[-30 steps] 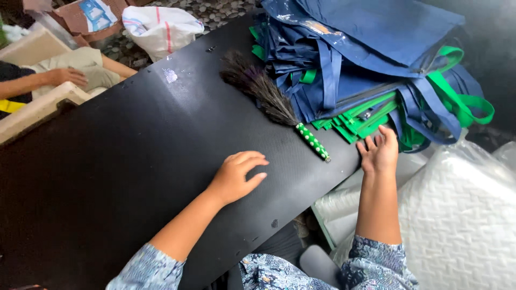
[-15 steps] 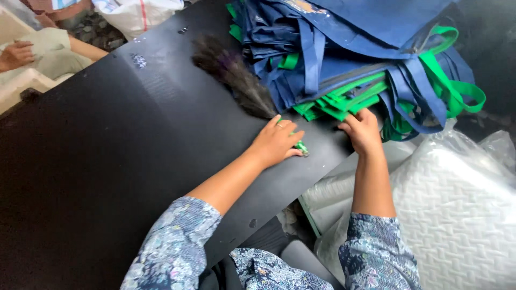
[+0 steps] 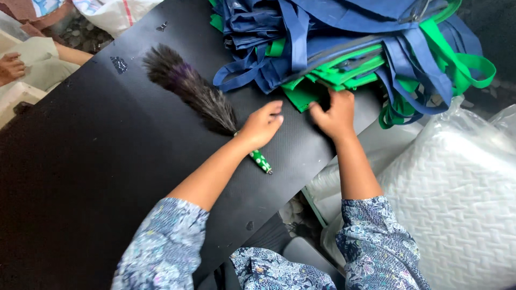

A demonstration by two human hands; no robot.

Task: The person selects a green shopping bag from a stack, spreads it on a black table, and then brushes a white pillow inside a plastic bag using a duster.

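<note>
The left hand (image 3: 262,124) lies over the handle of the feather duster (image 3: 191,88), fingers loosely curled and apart, resting on it rather than clamped; whether it truly grips the handle cannot be told. The right hand (image 3: 333,114) pinches the near edge of a green fabric bag (image 3: 306,91) at the bottom of the pile of blue and green bags (image 3: 349,37), thumb and fingers closed on the cloth.

A second ago the left hand lay flat on the bare black table (image 3: 80,177), well short of the duster; it has since slid right and far onto the handle. The right hand has moved from the table's near edge up to the green bag. Both hands have thus come together at the foot of the pile, with the duster's dark plume pointing far-left, and its green spotted handle end (image 3: 261,160) poking out near the wrist.

The duster lies just beside the pile, close to the dangling blue straps (image 3: 242,75), which could catch on it. To the right sits a white quilted sheet in clear plastic (image 3: 457,188). At the far left another person's hand (image 3: 11,67) rests on pale cardboard, well apart.
</note>
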